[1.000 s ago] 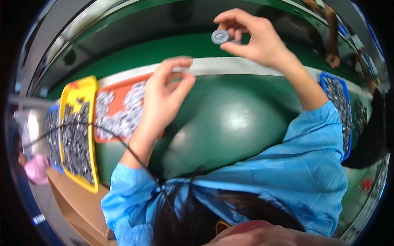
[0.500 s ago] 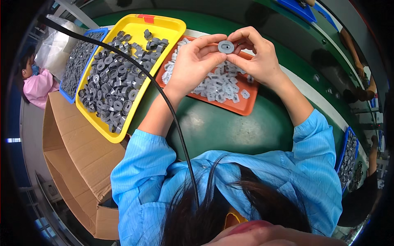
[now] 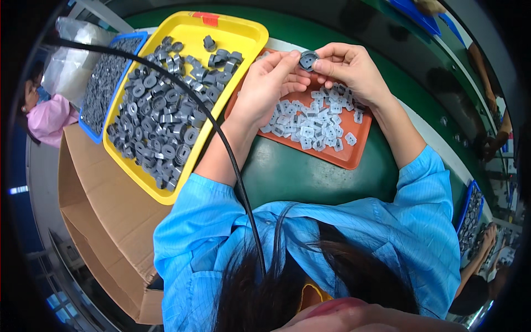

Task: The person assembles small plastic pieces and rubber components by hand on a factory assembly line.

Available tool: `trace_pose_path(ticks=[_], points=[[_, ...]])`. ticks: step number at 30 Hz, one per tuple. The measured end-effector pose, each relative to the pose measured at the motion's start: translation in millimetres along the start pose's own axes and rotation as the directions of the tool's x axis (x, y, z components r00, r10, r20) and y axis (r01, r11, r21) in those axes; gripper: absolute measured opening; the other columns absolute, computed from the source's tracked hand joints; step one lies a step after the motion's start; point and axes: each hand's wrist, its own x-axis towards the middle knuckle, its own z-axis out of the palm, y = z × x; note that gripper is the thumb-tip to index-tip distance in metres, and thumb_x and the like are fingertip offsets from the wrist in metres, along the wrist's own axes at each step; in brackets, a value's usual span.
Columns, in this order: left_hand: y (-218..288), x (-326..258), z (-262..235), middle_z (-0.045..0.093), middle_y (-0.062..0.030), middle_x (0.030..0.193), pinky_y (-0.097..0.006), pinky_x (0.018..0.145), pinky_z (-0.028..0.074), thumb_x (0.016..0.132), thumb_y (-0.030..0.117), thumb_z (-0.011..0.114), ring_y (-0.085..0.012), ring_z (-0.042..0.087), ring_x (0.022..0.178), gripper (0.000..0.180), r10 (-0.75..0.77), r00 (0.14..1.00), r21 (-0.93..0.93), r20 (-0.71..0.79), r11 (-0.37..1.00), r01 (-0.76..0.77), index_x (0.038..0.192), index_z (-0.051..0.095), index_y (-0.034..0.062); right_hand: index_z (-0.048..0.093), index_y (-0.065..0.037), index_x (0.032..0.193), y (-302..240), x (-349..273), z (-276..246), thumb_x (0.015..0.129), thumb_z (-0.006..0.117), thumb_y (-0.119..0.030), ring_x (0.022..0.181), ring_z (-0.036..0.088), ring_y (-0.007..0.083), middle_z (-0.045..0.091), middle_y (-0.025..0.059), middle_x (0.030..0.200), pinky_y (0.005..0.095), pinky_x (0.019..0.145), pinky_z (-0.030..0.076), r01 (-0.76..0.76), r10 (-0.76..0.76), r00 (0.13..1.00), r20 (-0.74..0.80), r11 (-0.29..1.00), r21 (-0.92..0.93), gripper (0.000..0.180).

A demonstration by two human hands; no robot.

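Observation:
Over the orange tray, a round dark grey plastic part is held up between my two hands. My right hand pinches its right edge with thumb and fingers. On the other side, the thumb and index finger of my left hand close on its left edge, and the other left fingers curl below it. Slots or holes show on the part's face, too small to make out fully. Beneath my hands, many small translucent white plastic pieces lie in the orange tray.
A yellow tray of grey ring-shaped parts stands at the left, beside a blue tray of small dark pieces. A cardboard box is below them. A black cable crosses the view. Other people sit or work at both sides.
The grey part has turned: its flat face showed before, and a hollower, slotted side shows now. My left fingers have shifted on it. The trays appear slightly lower right in view.

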Motion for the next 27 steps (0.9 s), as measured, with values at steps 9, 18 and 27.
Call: trace_pose_path(ticks=[9,18,27], points=[[-5,-1,7,0.071,-0.0082,0.091,-0.027,0.076,0.059,0.105,0.035,0.062,-0.0136,0.069,0.08,0.035,-0.007,0.998,0.059,-0.059,0.998,0.011,0.107,0.066,0.0007,0.071,-0.005,0.125,5,5,-8,0.089,0.079,-0.012,0.091,0.068,0.0083,0.072,0.0054,0.108,0.0235,0.078,0.055,0.456,-0.455,0.885,0.1,0.802,-0.385,0.038],[52,22,-37,0.075,-0.0143,0.111,-0.039,0.086,0.058,0.097,0.027,0.069,-0.0281,0.074,0.094,0.037,0.48,0.877,0.999,0.031,-0.023,-0.023,0.125,0.069,0.0028,0.074,-0.007,0.116,65,43,-102,0.086,0.08,-0.031,0.099,0.072,0.0215,0.076,0.0102,0.11,0.0332,0.089,0.055,0.103,-0.365,0.897,-0.248,0.721,-0.686,0.039],[66,73,-188,0.077,-0.0115,0.108,-0.036,0.087,0.057,0.087,0.042,0.077,-0.0258,0.075,0.093,0.052,0.397,0.916,0.979,-0.065,-0.155,0.136,0.126,0.073,0.0082,0.067,0.001,0.121,52,35,-87,0.084,0.078,-0.017,0.096,0.07,0.0229,0.071,0.0155,0.109,0.0337,0.082,0.056,0.117,-0.49,0.847,-0.206,0.55,-0.827,0.043]])
